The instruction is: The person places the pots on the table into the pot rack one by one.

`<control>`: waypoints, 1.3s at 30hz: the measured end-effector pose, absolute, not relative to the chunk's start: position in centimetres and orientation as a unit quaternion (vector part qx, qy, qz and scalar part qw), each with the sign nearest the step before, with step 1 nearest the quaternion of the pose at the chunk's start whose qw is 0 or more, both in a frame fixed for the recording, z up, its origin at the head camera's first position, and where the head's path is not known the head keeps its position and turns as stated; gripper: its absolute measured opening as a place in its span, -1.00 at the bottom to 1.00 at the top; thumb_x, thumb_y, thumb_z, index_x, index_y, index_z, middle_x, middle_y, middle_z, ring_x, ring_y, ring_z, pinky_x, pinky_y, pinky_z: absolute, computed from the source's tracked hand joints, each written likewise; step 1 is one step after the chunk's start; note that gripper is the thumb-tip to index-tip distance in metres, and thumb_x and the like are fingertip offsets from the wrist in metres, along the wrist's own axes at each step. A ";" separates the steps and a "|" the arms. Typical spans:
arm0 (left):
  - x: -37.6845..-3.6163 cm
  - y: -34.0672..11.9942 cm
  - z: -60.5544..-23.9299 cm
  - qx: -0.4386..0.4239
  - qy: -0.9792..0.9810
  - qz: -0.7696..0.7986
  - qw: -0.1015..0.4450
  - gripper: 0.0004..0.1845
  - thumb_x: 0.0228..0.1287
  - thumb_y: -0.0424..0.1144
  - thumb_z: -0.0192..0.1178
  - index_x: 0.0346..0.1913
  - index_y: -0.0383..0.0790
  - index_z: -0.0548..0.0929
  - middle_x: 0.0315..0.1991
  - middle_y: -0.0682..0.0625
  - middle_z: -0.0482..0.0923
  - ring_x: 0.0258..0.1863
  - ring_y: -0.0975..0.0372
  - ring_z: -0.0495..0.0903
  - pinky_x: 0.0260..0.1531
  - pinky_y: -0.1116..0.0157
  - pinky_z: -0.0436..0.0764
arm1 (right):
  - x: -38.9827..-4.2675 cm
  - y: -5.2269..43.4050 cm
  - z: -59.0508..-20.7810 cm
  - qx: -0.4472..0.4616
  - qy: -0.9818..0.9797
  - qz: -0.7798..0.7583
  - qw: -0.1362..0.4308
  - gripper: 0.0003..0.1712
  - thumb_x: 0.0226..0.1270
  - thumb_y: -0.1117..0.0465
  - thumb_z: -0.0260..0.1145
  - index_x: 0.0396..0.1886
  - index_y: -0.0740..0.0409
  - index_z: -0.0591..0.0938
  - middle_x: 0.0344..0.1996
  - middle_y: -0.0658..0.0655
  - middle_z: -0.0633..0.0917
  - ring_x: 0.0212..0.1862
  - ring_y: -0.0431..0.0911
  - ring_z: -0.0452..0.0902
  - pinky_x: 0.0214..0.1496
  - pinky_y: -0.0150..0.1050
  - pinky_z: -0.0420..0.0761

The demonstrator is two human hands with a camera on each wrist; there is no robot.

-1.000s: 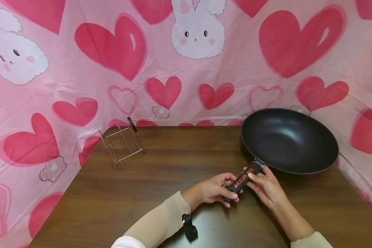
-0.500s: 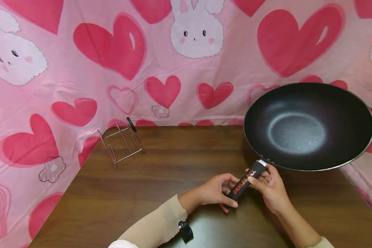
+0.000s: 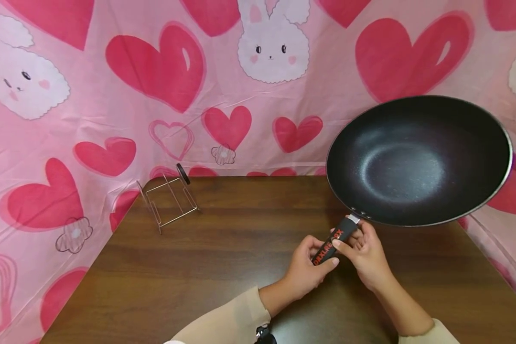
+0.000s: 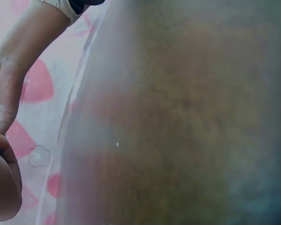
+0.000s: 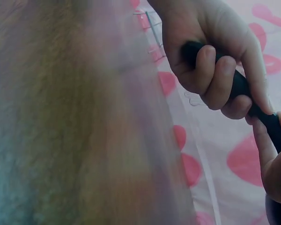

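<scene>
A large black wok point(image 3: 404, 157) is held up at the right in the head view, tilted so its inside faces me. Its black handle point(image 3: 328, 246) bears orange-red lettering and slants down toward the left. My left hand point(image 3: 303, 273) grips the handle's end; in the right wrist view its fingers wrap round the handle's underside. Nearer the wok, my right hand point(image 3: 367, 258) pinches the handle, thumb on top and fingers beneath. Both hands are partly cut off in the left wrist view, where the wok cannot be seen.
A small wire rack point(image 3: 169, 203) with a black round piece stands at the back left of the brown wooden table point(image 3: 249, 215). Behind and beside the table hangs a pink cloth point(image 3: 258, 95) printed with hearts and rabbits.
The wok has risen and tilted further toward me, then shifted slightly left. Both hands keep hold of the handle; the left has slid round its end. The rack stays in place.
</scene>
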State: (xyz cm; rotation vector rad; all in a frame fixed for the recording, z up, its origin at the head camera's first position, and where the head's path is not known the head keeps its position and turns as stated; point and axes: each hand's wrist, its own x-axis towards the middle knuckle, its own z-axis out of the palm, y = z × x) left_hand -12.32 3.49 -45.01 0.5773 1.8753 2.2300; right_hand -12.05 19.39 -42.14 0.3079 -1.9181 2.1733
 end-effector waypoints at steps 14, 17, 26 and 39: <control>-11.3 1.0 -44.5 0.182 0.547 0.808 0.121 -0.61 0.09 -0.59 0.25 -0.07 -0.48 0.32 -0.50 0.04 0.47 -0.86 0.38 0.25 -0.89 0.45 0.23 | -12.1 17.1 -42.4 0.213 -0.496 0.841 0.031 -0.31 0.35 0.68 -0.02 0.43 0.27 0.18 0.10 0.18 0.61 0.04 0.02 0.64 0.14 -0.15 0.55; -10.7 0.6 -44.3 0.172 0.531 0.818 0.134 -0.59 0.10 -0.58 0.24 -0.05 -0.50 0.28 -0.52 0.05 0.46 -0.87 0.39 0.25 -0.89 0.46 0.22 | -11.9 16.7 -42.3 0.221 -0.484 0.846 0.025 -0.29 0.34 0.69 -0.04 0.46 0.29 0.17 0.04 0.17 0.62 0.02 0.00 0.65 0.12 -0.17 0.57; -9.0 -0.5 -44.7 0.183 0.480 0.847 0.135 -0.52 0.18 -0.48 0.29 0.02 -0.54 0.24 -0.49 0.07 0.47 -0.80 0.40 0.35 -0.84 0.51 0.32 | -11.4 15.2 -40.8 0.212 -0.576 0.788 0.049 -0.37 0.26 0.65 0.16 0.31 0.24 0.37 -0.14 0.15 0.63 -0.12 -0.05 0.68 0.00 -0.19 0.64; -11.3 -4.0 -44.4 0.250 0.625 0.720 0.168 -0.41 -0.01 -0.63 0.38 0.12 -0.31 0.47 -0.11 -0.34 0.57 -0.40 0.25 0.67 -0.55 0.37 0.63 | -13.5 14.7 -40.8 0.253 -0.675 0.691 0.064 -0.39 0.21 0.57 0.30 0.27 0.37 0.37 -0.20 0.40 0.57 -0.17 0.02 0.70 -0.10 -0.18 0.68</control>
